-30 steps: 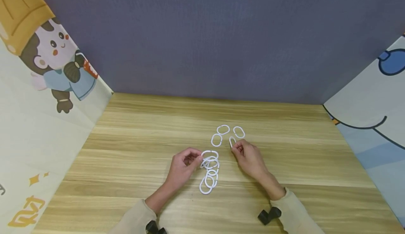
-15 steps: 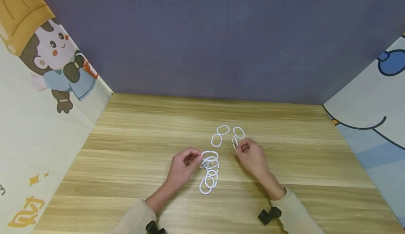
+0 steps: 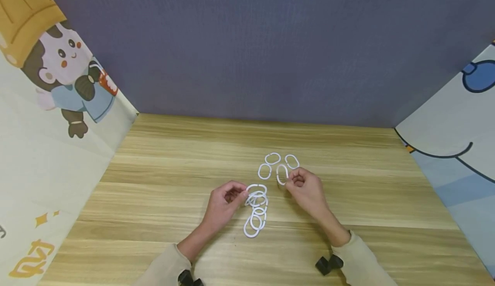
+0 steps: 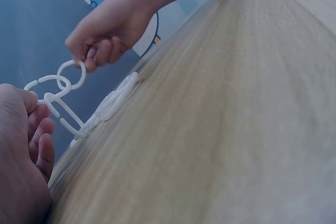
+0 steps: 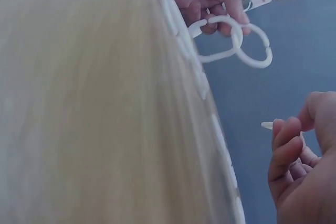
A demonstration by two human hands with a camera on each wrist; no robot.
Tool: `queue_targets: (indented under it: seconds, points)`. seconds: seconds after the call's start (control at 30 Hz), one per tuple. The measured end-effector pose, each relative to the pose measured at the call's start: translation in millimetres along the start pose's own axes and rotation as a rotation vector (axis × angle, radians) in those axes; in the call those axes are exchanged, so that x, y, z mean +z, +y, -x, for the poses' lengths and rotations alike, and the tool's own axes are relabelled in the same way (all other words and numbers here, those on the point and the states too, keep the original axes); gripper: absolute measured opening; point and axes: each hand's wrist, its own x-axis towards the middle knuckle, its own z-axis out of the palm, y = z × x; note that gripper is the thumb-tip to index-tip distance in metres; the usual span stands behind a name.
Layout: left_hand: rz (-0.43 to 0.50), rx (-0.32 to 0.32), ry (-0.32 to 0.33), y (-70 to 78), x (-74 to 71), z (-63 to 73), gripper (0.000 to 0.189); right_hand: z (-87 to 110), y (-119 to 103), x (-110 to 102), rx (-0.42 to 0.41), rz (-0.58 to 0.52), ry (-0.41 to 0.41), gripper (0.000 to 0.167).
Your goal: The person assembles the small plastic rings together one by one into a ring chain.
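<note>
My left hand [image 3: 222,204] pinches the far link of a chain of white plastic shower curtain rings [image 3: 258,206]. The rest of the linked chain lies on the table toward me. In the left wrist view, the held link [image 4: 45,78] is raised off the table. My right hand [image 3: 307,191] pinches one single curtain ring [image 3: 277,174], its oval face turned to the head camera, to the right of the chain's far end. From the right wrist camera this ring [image 5: 267,125] shows only as a small tip beyond the fingers.
Beyond the hands lie three loose white curtain rings: one at the left [image 3: 258,172], one further back [image 3: 272,164], one at the right [image 3: 297,162]. The wooden table [image 3: 174,157] meets a dark blue-grey panel [image 3: 247,54]. Cartoon-printed walls stand at both sides.
The ring in my right hand has turned from nearly edge-on to face-on. That hand shifted slightly right, then the ring swung back left. My left hand and the chain have stayed put.
</note>
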Motion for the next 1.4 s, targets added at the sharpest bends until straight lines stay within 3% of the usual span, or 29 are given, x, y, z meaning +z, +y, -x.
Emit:
queue_targets:
  seconds: [0.17,0.67,0.9,1.23,1.4]
  points:
    - [0.003,0.018,-0.006,-1.2,0.3,-0.5,0.008,4.3,-11.7,-1.4,0.083,-0.137,-0.061,0.009]
    - [-0.006,-0.013,-0.011,-0.8,0.0,-0.5,0.008,18.4,-34.9,0.0,0.161,-0.271,-0.249,0.005]
    - [0.003,0.023,-0.013,-2.6,-0.1,1.1,0.007,22.8,-33.9,4.6,0.167,-0.271,-0.306,0.006]
    - [-0.024,0.012,-0.037,0.3,-0.6,0.3,0.007,24.1,-32.0,9.1,0.151,-0.215,-0.330,0.014]
    - [-0.016,0.017,-0.026,-1.1,-0.4,0.5,0.008,24.2,-30.7,11.5,0.143,-0.194,-0.322,0.009]
